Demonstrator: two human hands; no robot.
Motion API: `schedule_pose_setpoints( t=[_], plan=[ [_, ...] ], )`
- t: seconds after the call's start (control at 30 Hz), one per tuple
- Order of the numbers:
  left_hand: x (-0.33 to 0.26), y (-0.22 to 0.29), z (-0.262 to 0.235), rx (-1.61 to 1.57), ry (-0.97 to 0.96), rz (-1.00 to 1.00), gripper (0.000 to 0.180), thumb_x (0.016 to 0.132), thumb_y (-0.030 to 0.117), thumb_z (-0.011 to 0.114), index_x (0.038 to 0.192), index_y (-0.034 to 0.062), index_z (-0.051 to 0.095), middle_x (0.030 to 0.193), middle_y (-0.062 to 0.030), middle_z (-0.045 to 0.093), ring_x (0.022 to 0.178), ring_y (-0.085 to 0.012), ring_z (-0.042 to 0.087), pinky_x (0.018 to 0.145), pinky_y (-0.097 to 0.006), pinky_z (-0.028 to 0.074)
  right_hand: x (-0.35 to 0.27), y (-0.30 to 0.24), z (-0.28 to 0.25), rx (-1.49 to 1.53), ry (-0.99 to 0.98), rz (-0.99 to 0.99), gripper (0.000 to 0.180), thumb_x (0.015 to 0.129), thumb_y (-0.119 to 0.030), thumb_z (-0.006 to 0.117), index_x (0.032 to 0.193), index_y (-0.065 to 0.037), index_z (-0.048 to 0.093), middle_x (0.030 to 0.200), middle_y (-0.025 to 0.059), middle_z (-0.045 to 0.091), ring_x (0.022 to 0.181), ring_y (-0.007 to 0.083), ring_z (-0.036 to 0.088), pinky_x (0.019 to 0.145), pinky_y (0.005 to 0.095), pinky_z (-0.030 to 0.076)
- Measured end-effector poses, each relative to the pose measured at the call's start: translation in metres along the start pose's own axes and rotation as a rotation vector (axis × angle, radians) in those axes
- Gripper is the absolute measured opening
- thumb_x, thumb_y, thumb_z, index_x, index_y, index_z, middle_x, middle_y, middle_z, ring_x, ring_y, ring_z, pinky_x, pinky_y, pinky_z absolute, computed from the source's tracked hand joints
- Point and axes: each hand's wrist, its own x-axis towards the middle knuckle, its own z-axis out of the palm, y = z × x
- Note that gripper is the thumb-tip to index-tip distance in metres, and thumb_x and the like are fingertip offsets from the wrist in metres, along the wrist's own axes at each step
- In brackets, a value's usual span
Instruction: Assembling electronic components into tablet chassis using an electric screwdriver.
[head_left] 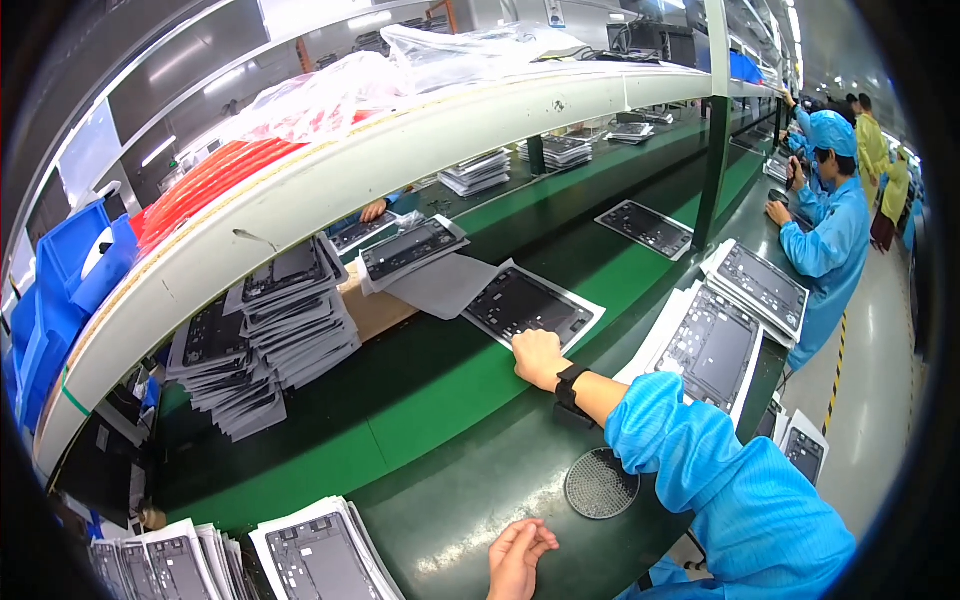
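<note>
On the black panel (528, 303), shows small pale marks, too tiny to read. Lies on a white sheet (597, 315) across the green belt (400, 435), just beyond the right hand (538, 358). With this hand, curled almost into a fist, touches the sheet's near edge; fingertips being hidden, is hard to say whether pinching. With the left hand (520, 560), half open and seemingly empty, hovers over the dark green desk (450, 510), near the round mesh disc (602, 483).

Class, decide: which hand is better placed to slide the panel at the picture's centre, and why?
Probably the right hand: it is at the near edge of the panel; the left hand is well back.
</note>
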Motion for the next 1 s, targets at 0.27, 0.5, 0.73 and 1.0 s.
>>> schedule_pose_setpoints(
  t=[0.27, 0.5, 0.73, 1.0],
  plan=[
    [0.055, -0.005, -0.017, -0.075, -0.070, 0.049, 0.032, 0.106, 0.023, 0.051, 0.124, -0.0025, 0.058, 0.101, -0.0150, 0.069, 0.092, -0.0249, 0.068, 0.085, -0.040, 0.058, -0.005, 0.040, -0.013, 0.008, 0.053, -0.078, 0.011, 0.068, -0.009, 0.071, 0.078, -0.004, 0.075, 0.083, 0.0165, 0.074, 0.079, 0.0312, 0.075, 0.068, 0.0417, 0.059],
    [0.063, -0.005, -0.015, 0.013, -0.111, 0.052, 0.019, 0.103, 0.009, 0.052, 0.114, -0.0038, 0.062, 0.096, -0.0147, 0.068, 0.090, -0.0234, 0.067, 0.085, -0.041, 0.058, 0.001, 0.089, -0.031, -0.053, -0.142, -0.477, 0.020, 0.070, -0.008, 0.068, 0.089, -0.005, 0.073, 0.088, 0.0154, 0.073, 0.088, 0.0351, 0.071, 0.077, 0.0447, 0.057],
    [0.061, -0.009, -0.019, 0.032, -0.174, 0.112, 0.019, 0.102, 0.007, 0.052, 0.114, -0.0047, 0.062, 0.100, -0.0154, 0.068, 0.094, -0.0249, 0.067, 0.090, -0.043, 0.057, 0.011, 0.114, -0.011, -0.207, 0.121, -0.853, 0.005, 0.075, -0.010, 0.067, 0.079, -0.007, 0.068, 0.081, 0.0085, 0.070, 0.082, 0.0295, 0.070, 0.070, 0.0412, 0.055],
    [0.056, -0.003, -0.023, 0.005, -0.112, 0.076, 0.027, 0.104, 0.015, 0.052, 0.118, -0.0065, 0.061, 0.109, -0.0191, 0.069, 0.103, -0.0294, 0.068, 0.095, -0.046, 0.056, -0.031, 0.052, -0.048, 0.029, 0.372, -0.906, 0.010, 0.072, -0.014, 0.061, 0.072, -0.007, 0.055, 0.072, 0.0064, 0.057, 0.068, 0.0242, 0.061, 0.059, 0.0371, 0.053]
  ],
)
